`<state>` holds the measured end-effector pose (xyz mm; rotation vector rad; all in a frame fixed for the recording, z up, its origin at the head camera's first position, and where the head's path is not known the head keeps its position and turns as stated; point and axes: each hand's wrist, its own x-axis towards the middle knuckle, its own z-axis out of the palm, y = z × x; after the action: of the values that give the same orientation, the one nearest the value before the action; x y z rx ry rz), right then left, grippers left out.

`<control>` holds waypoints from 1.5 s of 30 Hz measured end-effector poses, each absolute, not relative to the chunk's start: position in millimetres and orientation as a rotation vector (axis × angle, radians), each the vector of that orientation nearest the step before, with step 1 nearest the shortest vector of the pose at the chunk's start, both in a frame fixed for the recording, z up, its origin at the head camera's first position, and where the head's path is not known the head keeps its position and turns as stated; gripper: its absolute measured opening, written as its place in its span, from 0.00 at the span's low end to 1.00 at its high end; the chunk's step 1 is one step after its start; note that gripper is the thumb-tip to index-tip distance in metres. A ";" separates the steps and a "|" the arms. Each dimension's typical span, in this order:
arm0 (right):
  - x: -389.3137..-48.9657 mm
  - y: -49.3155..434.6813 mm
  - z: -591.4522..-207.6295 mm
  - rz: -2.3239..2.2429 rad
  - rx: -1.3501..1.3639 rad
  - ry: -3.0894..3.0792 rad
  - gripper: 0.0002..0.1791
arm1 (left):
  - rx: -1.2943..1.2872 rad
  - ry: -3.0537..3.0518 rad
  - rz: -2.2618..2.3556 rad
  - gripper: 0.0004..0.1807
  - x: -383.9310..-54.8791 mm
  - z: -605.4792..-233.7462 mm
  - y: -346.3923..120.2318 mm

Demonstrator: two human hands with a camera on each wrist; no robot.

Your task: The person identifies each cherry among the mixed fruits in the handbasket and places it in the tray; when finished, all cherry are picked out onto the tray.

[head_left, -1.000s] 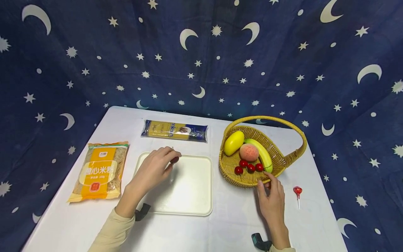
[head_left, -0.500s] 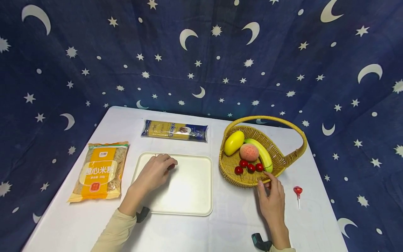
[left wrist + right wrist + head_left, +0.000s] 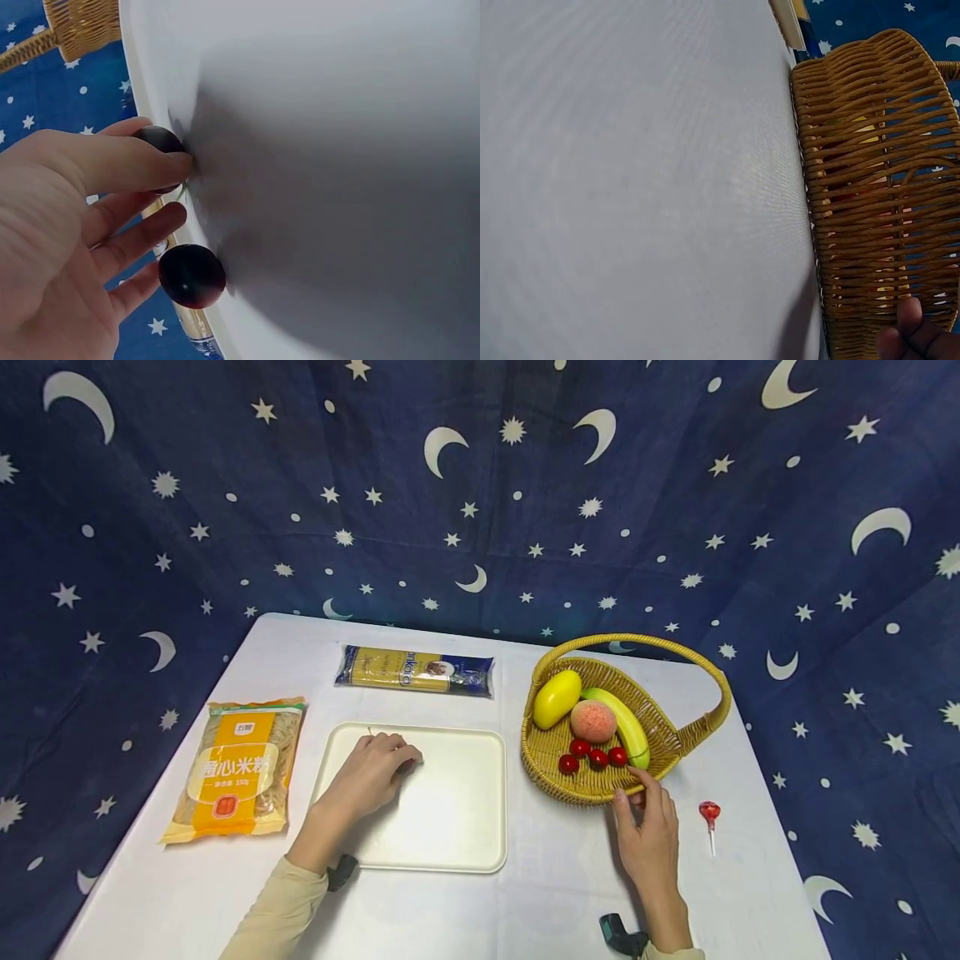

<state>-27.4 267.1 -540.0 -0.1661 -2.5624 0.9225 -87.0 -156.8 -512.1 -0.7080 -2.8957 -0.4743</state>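
My left hand (image 3: 366,779) is low over the cream tray (image 3: 453,814), pinching a dark red cherry (image 3: 159,139) between thumb and fingers. A second cherry (image 3: 192,276) sits on the tray beside the little finger in the left wrist view; in the head view the hand covers it, apart from a thin stem. On the right, my right hand (image 3: 651,837) grips the front rim of a wicker basket (image 3: 542,783), thumb outside the wall. Inside the basket lie several red cherries (image 3: 597,759), a peach (image 3: 593,721), a banana (image 3: 627,727) and a yellow mango-like fruit (image 3: 557,700).
An orange bag of rice noodles (image 3: 234,770) lies left of the tray. Behind the tray is a blue and yellow pasta packet (image 3: 417,671). A red lollipop (image 3: 709,815) lies right of my right hand. A star-patterned cloth (image 3: 480,485) hangs behind the white table (image 3: 517,910).
My left hand has come down and slightly left to the tray with the cherry in its fingers. The right hand has kept its hold on the basket rim.
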 end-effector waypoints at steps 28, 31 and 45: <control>-25.6 267.3 -539.0 0.918 -0.192 -2.585 0.24 | -0.941 -2.785 -0.497 0.23 -101.5 -460.1 -107.4; -25.9 267.3 -539.1 0.921 -0.180 -2.576 0.24 | -0.978 -2.760 -0.487 0.21 -106.9 -450.4 -91.4; -26.7 267.9 -539.6 0.937 -0.185 -2.576 0.24 | -1.293 -2.763 -0.528 0.19 -128.8 -412.5 -10.2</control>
<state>-26.7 267.9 -539.6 -0.1851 -2.5763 0.9370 -128.8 -10.2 -412.5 -1.2934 -2.7625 -0.5280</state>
